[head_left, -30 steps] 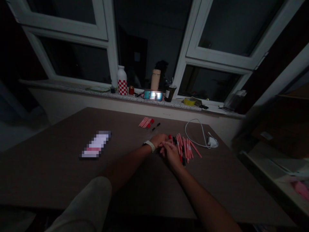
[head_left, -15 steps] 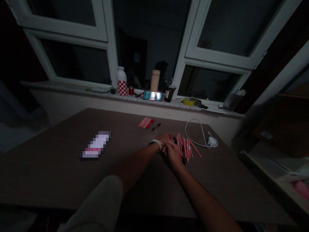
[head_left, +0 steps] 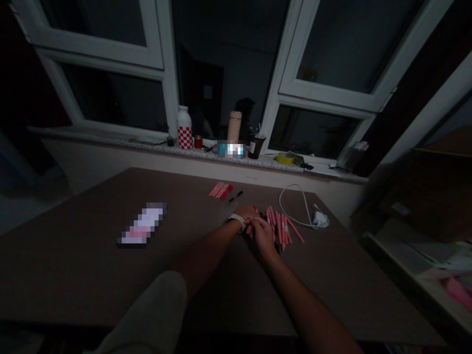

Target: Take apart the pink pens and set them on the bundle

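My left hand [head_left: 248,214], with a pale-strapped watch [head_left: 240,222] on its wrist, is curled above the table. A small red bit [head_left: 255,210] shows by its fingers; what it belongs to is unclear. Close against it, my right hand [head_left: 264,237] has its fingers pinched together near the left palm. Whatever lies between the fingers is hidden. Just right of both hands is a loose bunch of pink pens [head_left: 283,227], some darker ones among them. Farther back, a small row of pink pens [head_left: 219,190] lies beside red-capped pens [head_left: 227,191] and a black pen [head_left: 235,197].
A phone [head_left: 143,225] with a blurred screen lies on the left of the table [head_left: 92,275]. A white charger [head_left: 320,219] with its looped cable is at the right. Along the windowsill stand a checkered bottle [head_left: 185,132], a tan flask [head_left: 234,127], a dark cup [head_left: 257,146] and yellow tape [head_left: 285,158].
The view has shifted slightly, so everything sits a little lower and farther left. Both hands stay together beside the pink pens, with hardly any visible movement.
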`<state>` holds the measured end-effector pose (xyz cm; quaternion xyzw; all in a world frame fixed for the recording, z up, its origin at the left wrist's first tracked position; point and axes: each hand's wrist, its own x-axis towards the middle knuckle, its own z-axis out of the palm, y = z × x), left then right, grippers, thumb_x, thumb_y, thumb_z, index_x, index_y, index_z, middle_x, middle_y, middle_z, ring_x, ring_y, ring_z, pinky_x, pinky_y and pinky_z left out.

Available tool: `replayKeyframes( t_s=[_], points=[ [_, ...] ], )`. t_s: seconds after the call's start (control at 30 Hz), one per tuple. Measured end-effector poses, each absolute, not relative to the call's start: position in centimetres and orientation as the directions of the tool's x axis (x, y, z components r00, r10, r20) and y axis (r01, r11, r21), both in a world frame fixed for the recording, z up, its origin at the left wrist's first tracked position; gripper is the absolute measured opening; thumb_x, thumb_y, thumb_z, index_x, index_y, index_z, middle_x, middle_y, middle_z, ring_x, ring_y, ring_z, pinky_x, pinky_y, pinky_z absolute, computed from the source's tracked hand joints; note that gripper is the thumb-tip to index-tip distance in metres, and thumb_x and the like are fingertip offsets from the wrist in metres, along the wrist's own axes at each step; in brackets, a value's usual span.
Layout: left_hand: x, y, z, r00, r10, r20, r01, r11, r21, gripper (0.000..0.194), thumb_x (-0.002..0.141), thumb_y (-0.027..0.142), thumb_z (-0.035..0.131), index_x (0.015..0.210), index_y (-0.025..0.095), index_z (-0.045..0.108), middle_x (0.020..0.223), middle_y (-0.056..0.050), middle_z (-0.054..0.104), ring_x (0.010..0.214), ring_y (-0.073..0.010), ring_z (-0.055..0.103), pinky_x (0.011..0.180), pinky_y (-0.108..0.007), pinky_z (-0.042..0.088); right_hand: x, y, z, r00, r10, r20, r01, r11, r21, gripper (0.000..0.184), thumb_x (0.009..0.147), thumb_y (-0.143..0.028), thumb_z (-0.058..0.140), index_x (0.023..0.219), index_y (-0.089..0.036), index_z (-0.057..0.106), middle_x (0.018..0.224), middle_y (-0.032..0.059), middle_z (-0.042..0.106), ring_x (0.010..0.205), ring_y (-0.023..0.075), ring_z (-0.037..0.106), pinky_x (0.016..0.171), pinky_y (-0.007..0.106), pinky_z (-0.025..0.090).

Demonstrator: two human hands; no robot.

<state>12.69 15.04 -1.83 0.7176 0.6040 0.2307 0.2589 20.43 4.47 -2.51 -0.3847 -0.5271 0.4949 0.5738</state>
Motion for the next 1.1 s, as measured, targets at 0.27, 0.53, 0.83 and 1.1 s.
replayKeyframes(
  t_s=[0.27,0.53,0.83,1.1],
  points=[
    [12.1,15.5,-2.7,0.237,0.926,-0.293,0.819,-0.028,0.574,0.032,0.090,0.035,0.057,0.116,0.016,0.058,0.118,-0.008,0.058,0.103,-0.0236,0.059,0.085,-0.039,0.052,20.4,4.2,-2.3,-0.055,0.976,0.212,-0.148,0.202,-0.968,0.028,0.080,-0.043,0.058,0.070,-0.018,0.065,0.048,-0.0037,0.049,0.043,0.0104,0.038,0.045,0.024,0.026],
    [10.3,17.8,-1.8,0.152,0.986,-0.069,0.811,-0.085,0.578,0.035,0.092,0.039,0.046,0.097,0.011,0.067,0.105,-0.014,0.067,0.096,-0.0238,0.064,0.080,-0.032,0.048,20.5,4.4,-2.3,-0.037,0.982,0.184,-0.159,0.176,-0.971,0.030,0.078,-0.047,0.060,0.070,-0.018,0.066,0.048,-0.0026,0.052,0.042,0.0101,0.040,0.043,0.024,0.026],
    [9.2,20.3,-2.2,0.026,0.999,0.032,0.819,-0.040,0.573,0.041,0.091,0.043,0.041,0.094,0.012,0.067,0.101,-0.015,0.071,0.098,-0.0252,0.066,0.081,-0.030,0.046,20.7,4.9,-2.7,-0.018,0.983,0.183,-0.149,0.178,-0.973,0.029,0.080,-0.045,0.059,0.070,-0.018,0.066,0.048,-0.0033,0.051,0.042,0.0092,0.039,0.044,0.023,0.027],
    [7.7,21.4,-2.7,-0.064,0.995,0.080,0.800,0.003,0.600,0.040,0.091,0.043,0.041,0.090,0.012,0.067,0.094,-0.014,0.071,0.092,-0.0236,0.066,0.077,-0.028,0.045,20.7,4.5,-2.5,-0.028,0.983,0.181,-0.132,0.176,-0.975,0.030,0.081,-0.044,0.058,0.070,-0.018,0.066,0.049,-0.0034,0.051,0.043,0.0084,0.039,0.044,0.022,0.027]
  ],
)
